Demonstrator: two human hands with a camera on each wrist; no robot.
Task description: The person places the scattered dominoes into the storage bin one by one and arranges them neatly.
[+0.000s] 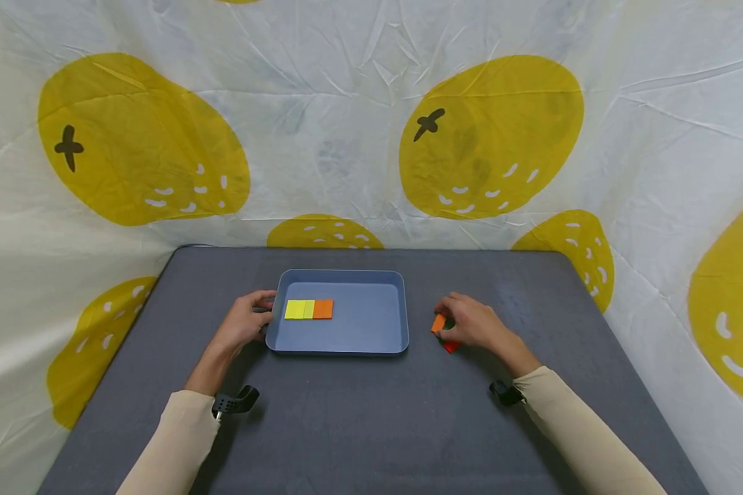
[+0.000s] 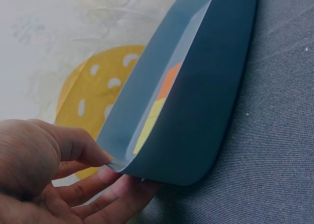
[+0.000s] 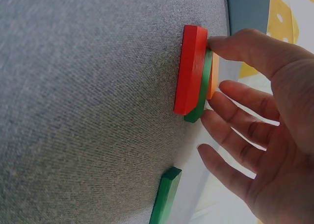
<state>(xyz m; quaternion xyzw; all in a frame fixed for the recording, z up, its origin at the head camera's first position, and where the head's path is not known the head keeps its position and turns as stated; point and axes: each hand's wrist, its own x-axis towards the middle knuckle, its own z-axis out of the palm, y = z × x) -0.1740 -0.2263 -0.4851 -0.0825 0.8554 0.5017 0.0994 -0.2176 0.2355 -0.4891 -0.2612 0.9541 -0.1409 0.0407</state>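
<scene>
A blue tray (image 1: 371,320) stands on the table, with yellow pieces (image 1: 300,309) and an orange piece (image 1: 323,309) in a row inside it. At its left end my left hand (image 1: 243,320) grips the rim, thumb on top and fingers underneath in the left wrist view. Right of the tray, my right hand (image 1: 472,322) pinches an orange block (image 1: 437,323) between thumb and fingertips. Close against it in the right wrist view are a green block (image 3: 197,106) and a red block (image 3: 190,72). The hand partly hides this small pile in the head view.
Another green block (image 3: 166,194) lies apart on the grey table (image 1: 371,419), seen in the right wrist view. A pale curtain (image 1: 322,151) with large yellow fruit prints hangs right behind the table's back edge.
</scene>
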